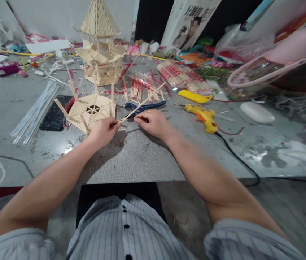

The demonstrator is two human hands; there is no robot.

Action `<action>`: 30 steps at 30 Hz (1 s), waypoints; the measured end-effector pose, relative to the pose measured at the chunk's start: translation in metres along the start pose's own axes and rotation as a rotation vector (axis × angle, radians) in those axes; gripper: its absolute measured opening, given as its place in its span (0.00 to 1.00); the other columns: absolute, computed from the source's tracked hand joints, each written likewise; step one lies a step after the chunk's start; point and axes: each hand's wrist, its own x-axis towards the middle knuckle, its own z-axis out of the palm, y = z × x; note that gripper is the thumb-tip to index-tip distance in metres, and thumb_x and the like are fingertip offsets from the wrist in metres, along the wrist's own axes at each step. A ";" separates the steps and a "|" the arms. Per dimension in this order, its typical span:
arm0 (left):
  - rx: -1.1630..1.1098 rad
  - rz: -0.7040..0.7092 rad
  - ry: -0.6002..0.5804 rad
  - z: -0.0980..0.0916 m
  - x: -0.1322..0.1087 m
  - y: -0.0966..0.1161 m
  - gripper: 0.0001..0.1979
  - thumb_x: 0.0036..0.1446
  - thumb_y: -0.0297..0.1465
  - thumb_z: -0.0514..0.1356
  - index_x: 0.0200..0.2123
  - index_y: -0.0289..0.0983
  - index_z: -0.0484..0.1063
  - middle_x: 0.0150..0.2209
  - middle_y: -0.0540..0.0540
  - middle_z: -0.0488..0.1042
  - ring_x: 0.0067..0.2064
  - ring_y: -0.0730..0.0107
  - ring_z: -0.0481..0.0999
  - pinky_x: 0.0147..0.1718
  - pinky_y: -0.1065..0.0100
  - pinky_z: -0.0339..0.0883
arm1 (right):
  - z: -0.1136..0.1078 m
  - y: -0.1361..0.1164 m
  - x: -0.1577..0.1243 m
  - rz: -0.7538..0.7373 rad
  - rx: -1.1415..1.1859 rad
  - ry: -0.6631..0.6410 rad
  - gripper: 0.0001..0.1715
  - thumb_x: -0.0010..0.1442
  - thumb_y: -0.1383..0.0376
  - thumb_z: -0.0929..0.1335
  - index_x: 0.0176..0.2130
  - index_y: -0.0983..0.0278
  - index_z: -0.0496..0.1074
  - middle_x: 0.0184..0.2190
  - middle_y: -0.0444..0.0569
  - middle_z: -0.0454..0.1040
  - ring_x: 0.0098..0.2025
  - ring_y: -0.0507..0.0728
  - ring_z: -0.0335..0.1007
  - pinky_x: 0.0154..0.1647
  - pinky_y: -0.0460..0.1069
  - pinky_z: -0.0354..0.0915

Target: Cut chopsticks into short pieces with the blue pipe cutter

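Left hand (103,130) pinches the low end of a wooden stick (144,102) mid-surface (131,159), right hand (153,122) curls over the blue cutters (157,104), its grip unreadable, and the hexagonal stick platform (90,110) beside them looks early, only a few posts up.

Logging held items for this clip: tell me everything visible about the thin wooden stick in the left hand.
The wooden stick is thin, straight, pale and bare, like a bamboo skewer. The left hand pinches its near end in its fingers; the rest slants away to the right, crossing above the blue-handled cutters, far end free. The right hand lies beside its lower part; contact is unclear.
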 end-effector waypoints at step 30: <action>-0.189 -0.114 -0.138 0.005 0.000 -0.007 0.07 0.55 0.33 0.53 0.26 0.37 0.64 0.16 0.54 0.64 0.16 0.79 0.65 0.20 0.74 0.57 | -0.030 0.068 0.090 0.454 -0.493 -0.085 0.08 0.52 0.69 0.66 0.31 0.70 0.74 0.36 0.60 0.75 0.46 0.69 0.70 0.47 0.62 0.63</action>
